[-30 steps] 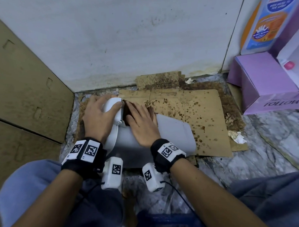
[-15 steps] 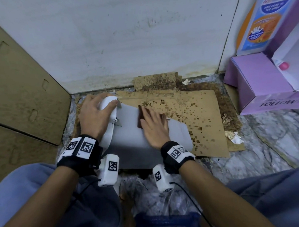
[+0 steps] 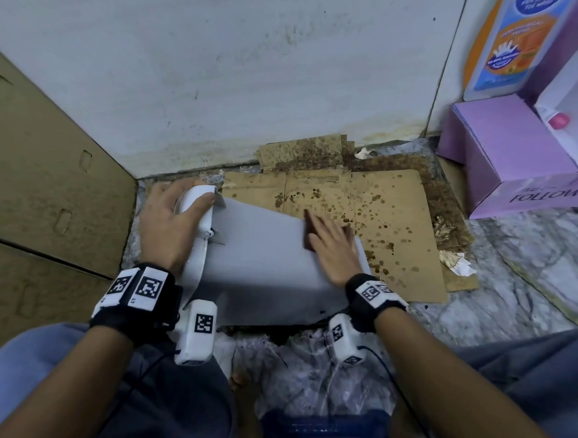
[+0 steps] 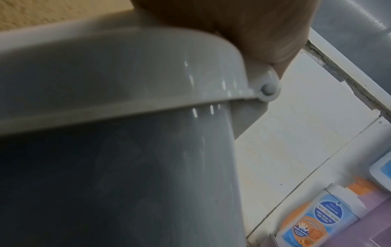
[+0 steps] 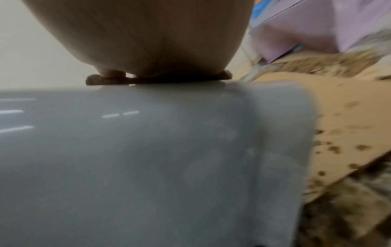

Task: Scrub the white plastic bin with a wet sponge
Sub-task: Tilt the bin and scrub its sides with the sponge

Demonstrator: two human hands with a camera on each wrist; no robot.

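The white plastic bin (image 3: pixel 262 260) lies on its side on the floor, its lid end to the left and its base to the right. My left hand (image 3: pixel 171 223) grips the bin's white lid rim (image 4: pixel 127 75), fingers curled over it. With straight fingers, my right hand (image 3: pixel 332 247) presses a dark brown sponge (image 3: pixel 308 233) flat onto the bin's upper side near the base end. In the right wrist view the sponge (image 5: pixel 101 81) shows as a thin dark strip under the palm on the bin (image 5: pixel 148 150).
Stained cardboard sheets (image 3: pixel 380 222) cover the floor behind and right of the bin. A cardboard box (image 3: pixel 44 175) stands at the left, a tiled wall (image 3: pixel 254 68) behind. A purple box (image 3: pixel 509 155) and an orange-blue bottle (image 3: pixel 507 43) sit at the right. Crumpled plastic (image 3: pixel 307 368) lies near my knees.
My right hand has slid the sponge to the right along the bin, from beside the lid to the base end. The left hand has kept its hold on the lid rim.
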